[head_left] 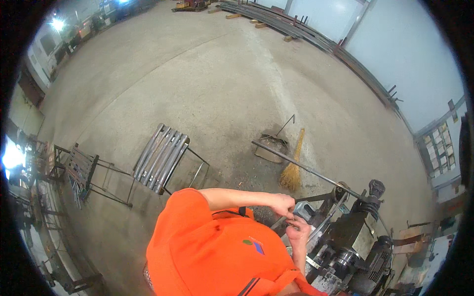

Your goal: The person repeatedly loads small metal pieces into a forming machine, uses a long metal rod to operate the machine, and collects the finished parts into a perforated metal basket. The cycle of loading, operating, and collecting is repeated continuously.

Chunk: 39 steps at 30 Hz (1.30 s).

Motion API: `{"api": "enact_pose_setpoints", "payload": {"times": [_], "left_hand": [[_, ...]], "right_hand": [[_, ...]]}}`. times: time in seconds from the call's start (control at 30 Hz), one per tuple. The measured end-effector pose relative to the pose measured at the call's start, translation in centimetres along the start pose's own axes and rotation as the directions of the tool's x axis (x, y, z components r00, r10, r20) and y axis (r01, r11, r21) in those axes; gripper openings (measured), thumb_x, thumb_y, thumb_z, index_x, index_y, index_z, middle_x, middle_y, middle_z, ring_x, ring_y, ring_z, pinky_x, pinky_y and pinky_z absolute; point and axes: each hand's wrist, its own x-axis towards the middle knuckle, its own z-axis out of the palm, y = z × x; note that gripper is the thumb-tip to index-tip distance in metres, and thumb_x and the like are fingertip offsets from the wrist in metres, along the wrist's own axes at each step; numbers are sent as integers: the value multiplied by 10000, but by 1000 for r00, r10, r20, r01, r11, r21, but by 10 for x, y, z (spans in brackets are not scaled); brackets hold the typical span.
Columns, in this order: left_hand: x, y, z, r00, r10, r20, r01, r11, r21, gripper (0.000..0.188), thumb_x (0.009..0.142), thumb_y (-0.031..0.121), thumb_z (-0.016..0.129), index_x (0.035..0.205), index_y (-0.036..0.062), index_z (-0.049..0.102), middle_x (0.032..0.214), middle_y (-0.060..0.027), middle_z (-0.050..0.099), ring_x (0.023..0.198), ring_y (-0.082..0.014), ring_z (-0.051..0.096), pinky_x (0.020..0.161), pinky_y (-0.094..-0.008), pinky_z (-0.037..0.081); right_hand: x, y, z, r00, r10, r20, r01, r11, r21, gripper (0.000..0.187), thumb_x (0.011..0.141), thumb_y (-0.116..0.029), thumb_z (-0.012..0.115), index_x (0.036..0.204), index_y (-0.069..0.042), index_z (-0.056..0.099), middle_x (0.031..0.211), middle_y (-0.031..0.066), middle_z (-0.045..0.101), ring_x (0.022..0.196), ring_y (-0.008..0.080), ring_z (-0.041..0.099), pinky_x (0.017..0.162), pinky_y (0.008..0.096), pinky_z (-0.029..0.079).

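My left hand is closed, knuckles up, at the near end of a greasy metal machine. Just below it, my right hand has its fingers curled inward, almost touching the left. Whatever sits between the fingers is too small or hidden to make out. A grey box-shaped part of the machine is right beside both hands. From the machine a long metal bar sticks out toward the upper left, past my left hand.
A straw broom and a long-handled dustpan lie on the floor ahead. Several thick metal bars rest on a stand to the left, beside a smaller rack. Long steel stock lies along the far wall.
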Motion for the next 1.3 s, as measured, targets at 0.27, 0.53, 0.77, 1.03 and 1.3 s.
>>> {"api": "enact_pose_setpoints", "payload": {"times": [0.27, 0.53, 0.77, 1.03, 1.3], "left_hand": [[28, 8, 17, 996, 85, -21, -86, 994, -70, 320, 767, 328, 578, 712, 18, 632, 628, -111, 627, 593, -258, 614, 563, -375, 471], [40, 14, 21, 991, 133, 22, -132, 991, -23, 311, 777, 308, 585, 696, 10, 623, 616, -108, 625, 554, -216, 614, 542, -351, 472], [64, 25, 29, 965, 184, 186, -165, 980, -113, 321, 789, 317, 590, 717, 8, 643, 611, -101, 628, 511, -174, 596, 516, -320, 473], [111, 66, 37, 857, 209, 470, -168, 977, -129, 254, 829, 238, 585, 829, -11, 637, 687, -66, 634, 590, -119, 597, 560, -280, 485], [179, 50, -24, 914, 233, 332, -255, 967, 24, 210, 827, 121, 556, 996, 1, 586, 737, -46, 624, 663, -112, 589, 596, -263, 468]], "right_hand": [[-14, 12, -14, 995, -2, -99, 6, 999, 35, 214, 586, -21, 561, 767, -22, 675, 902, 149, 654, 794, 275, 634, 684, 314, 505], [-24, 9, -22, 996, 19, -83, -14, 998, 56, 228, 577, -48, 582, 789, -15, 658, 940, 146, 638, 857, 294, 615, 755, 345, 479], [-45, -2, -34, 972, 183, -148, -192, 980, -49, 259, 546, -112, 585, 784, -54, 669, 956, 116, 635, 870, 310, 589, 760, 378, 466], [-70, -12, -57, 908, 223, -356, -329, 905, -271, 186, 569, -143, 591, 726, -55, 640, 758, 98, 567, 751, 311, 548, 689, 407, 458], [-129, -3, -100, 716, 315, -623, -601, 732, -320, 229, 554, -196, 620, 730, -59, 674, 822, 141, 592, 788, 318, 547, 699, 413, 473]]}}
